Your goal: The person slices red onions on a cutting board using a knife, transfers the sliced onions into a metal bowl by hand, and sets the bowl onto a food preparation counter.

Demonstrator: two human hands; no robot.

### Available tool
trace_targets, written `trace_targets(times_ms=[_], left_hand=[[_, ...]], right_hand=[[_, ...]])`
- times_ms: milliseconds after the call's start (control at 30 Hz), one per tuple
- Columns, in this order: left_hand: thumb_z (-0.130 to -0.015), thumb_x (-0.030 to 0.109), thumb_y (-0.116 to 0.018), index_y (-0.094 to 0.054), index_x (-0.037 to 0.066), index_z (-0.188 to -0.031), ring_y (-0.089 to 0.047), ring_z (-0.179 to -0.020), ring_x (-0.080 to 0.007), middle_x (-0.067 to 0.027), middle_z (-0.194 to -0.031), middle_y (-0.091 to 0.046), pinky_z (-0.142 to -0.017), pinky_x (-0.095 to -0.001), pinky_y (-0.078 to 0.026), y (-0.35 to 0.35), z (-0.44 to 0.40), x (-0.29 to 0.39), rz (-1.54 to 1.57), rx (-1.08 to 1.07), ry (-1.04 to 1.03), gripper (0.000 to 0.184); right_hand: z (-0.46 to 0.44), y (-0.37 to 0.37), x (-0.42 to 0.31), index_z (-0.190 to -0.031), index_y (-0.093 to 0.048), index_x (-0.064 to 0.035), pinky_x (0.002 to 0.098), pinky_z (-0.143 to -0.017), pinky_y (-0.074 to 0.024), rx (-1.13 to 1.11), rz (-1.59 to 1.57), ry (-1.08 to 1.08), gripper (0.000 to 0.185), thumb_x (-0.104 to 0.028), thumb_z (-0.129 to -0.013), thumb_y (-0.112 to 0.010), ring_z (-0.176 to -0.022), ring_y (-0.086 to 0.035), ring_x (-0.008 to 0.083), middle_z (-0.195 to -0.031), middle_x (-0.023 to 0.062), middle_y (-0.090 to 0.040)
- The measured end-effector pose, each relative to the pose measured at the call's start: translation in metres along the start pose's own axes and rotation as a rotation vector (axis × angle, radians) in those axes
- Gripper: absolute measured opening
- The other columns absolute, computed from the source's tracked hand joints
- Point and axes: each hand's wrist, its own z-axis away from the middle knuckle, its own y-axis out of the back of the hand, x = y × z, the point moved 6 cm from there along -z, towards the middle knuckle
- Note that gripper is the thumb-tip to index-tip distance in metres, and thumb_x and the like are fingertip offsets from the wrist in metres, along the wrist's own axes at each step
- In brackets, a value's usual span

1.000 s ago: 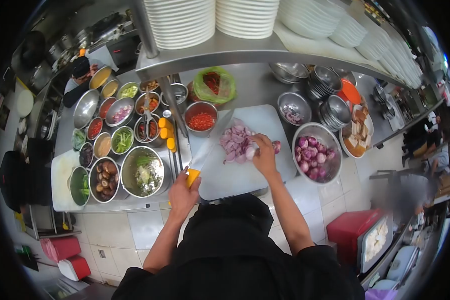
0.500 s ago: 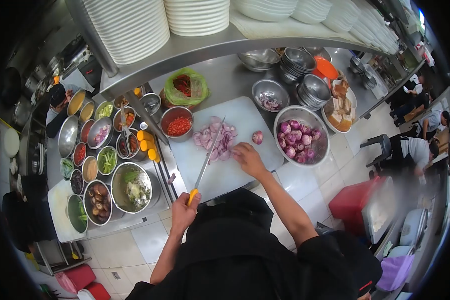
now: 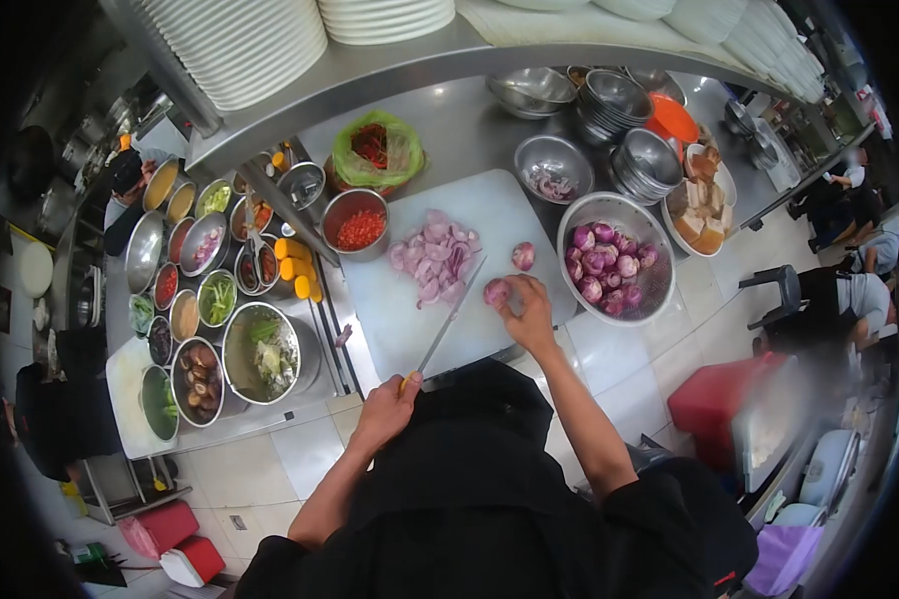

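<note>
My left hand (image 3: 388, 407) is closed round the yellow handle of a knife (image 3: 451, 321), whose blade slants up and right over the white cutting board (image 3: 390, 329). Between the fingers of my right hand (image 3: 525, 311) is a purple shallot (image 3: 496, 292), above the board's right part. Another shallot (image 3: 523, 256) lies on the board just beyond it. A pile of sliced shallots (image 3: 436, 256) sits left of the blade. Right of the board, a perforated metal bowl (image 3: 659, 290) holds several whole shallots.
A bowl of chopped red chili (image 3: 359, 222) touches the board's left side. Several ingredient bowls stand farther left. Behind are a green bag (image 3: 390, 160) and a metal bowl with shallot pieces (image 3: 554, 168). A steel shelf (image 3: 390, 82) with plates crosses above. People stand at both sides.
My right hand has picked up a shallot beside the pile. The knife blade has moved off the slices to their right. The whole view has shifted slightly.
</note>
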Motion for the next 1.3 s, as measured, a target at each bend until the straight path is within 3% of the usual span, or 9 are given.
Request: trace_targets(times_ms=[67,167,333,633,1000,1067,1167,1233,1300], left_hand=[[-0.099,0.052,-0.044,-0.06,-0.005,-0.088,-0.063,-0.087,-0.0466,-0.0285,-0.081,-0.065,-0.079,-0.0498,-0.047,-0.002,-0.002,-0.006,-0.056,-0.017,0.037,0.06],[-0.099,0.051,-0.044,-0.06,-0.006,-0.088,-0.063,-0.089,-0.0475,-0.0306,-0.083,-0.064,-0.081,-0.0509,-0.046,-0.004,-0.01,-0.018,-0.04,-0.01,0.056,0.06],[-0.099,0.052,-0.043,-0.061,-0.007,-0.089,-0.062,-0.091,-0.0486,-0.0321,-0.086,-0.064,-0.083,-0.0499,-0.046,0.01,0.0,0.013,-0.059,0.056,0.039,0.063],[-0.102,0.049,-0.036,-0.06,-0.008,-0.091,-0.058,-0.098,-0.0535,-0.037,-0.092,-0.062,-0.087,-0.0538,-0.044,0.0,0.004,0.008,-0.055,0.015,0.112,0.063],[-0.101,0.047,-0.037,-0.06,-0.009,-0.089,-0.059,-0.09,-0.0554,-0.038,-0.087,-0.062,-0.082,-0.0566,-0.046,0.013,0.026,0.015,-0.119,-0.018,0.127,0.062],[-0.101,0.046,-0.037,-0.06,-0.009,-0.089,-0.059,-0.089,-0.0553,-0.0375,-0.086,-0.062,-0.08,-0.0573,-0.046,0.012,0.032,0.008,-0.144,-0.022,0.14,0.061],[-0.101,0.046,-0.038,-0.061,-0.008,-0.089,-0.06,-0.085,-0.0552,-0.0366,-0.084,-0.062,-0.078,-0.0586,-0.047,0.002,0.021,-0.009,-0.26,0.015,0.088,0.06],[-0.102,0.044,-0.039,-0.061,-0.007,-0.088,-0.06,-0.083,-0.0549,-0.0359,-0.082,-0.063,-0.077,-0.0594,-0.048,-0.016,0.002,0.0,-0.425,0.013,-0.18,0.057],[-0.102,0.043,-0.039,-0.061,-0.007,-0.088,-0.06,-0.083,-0.055,-0.0357,-0.082,-0.063,-0.077,-0.0597,-0.048,-0.012,-0.013,0.008,-0.343,0.063,-0.117,0.056]], right_hand=[[0.001,-0.003,-0.009,-0.116,-0.061,-0.004,0.046,-0.095,-0.0432,-0.026,-0.025,0.14,0.043,-0.002,-0.074,-0.072,-0.11,-0.052,0.0403,-0.116,0.0191,-0.059],[-0.004,-0.012,-0.011,-0.115,-0.06,-0.0041,0.0449,-0.094,-0.044,-0.04,-0.076,0.172,0.045,0.001,-0.072,-0.071,-0.109,-0.053,0.0406,-0.116,0.019,-0.059],[-0.006,-0.023,-0.024,-0.113,-0.06,-0.0054,0.0433,-0.093,-0.045,-0.033,-0.145,0.159,0.043,0.001,-0.072,-0.071,-0.109,-0.053,0.0386,-0.115,0.0165,-0.059],[-0.013,-0.027,-0.029,-0.105,-0.064,-0.0048,0.0414,-0.09,-0.0472,-0.091,-0.183,0.193,0.032,0.006,-0.074,-0.067,-0.107,-0.055,0.0358,-0.111,0.0137,-0.061],[-0.018,-0.026,-0.034,-0.1,-0.063,-0.0037,0.0427,-0.09,-0.0469,-0.097,-0.197,0.211,0.03,0.007,-0.073,-0.067,-0.103,-0.056,0.0363,-0.108,0.0141,-0.061],[-0.017,-0.026,-0.033,-0.108,-0.063,-0.0027,0.0397,-0.09,-0.0483,-0.103,-0.171,0.235,0.037,0.006,-0.073,-0.07,-0.105,-0.058,0.0345,-0.111,0.0153,-0.062],[-0.016,-0.027,-0.031,-0.107,-0.063,-0.0026,0.04,-0.09,-0.0484,-0.094,-0.189,0.22,0.035,0.006,-0.074,-0.07,-0.105,-0.058,0.0343,-0.111,0.015,-0.062],[-0.017,-0.025,-0.033,-0.106,-0.063,-0.0026,0.0402,-0.09,-0.0486,-0.106,-0.181,0.217,0.034,0.006,-0.074,-0.07,-0.105,-0.058,0.0342,-0.111,0.0149,-0.062],[-0.019,-0.027,-0.033,-0.105,-0.063,-0.0026,0.0403,-0.089,-0.0488,-0.115,-0.171,0.229,0.033,0.006,-0.074,-0.07,-0.105,-0.058,0.0342,-0.11,0.0148,-0.062]])
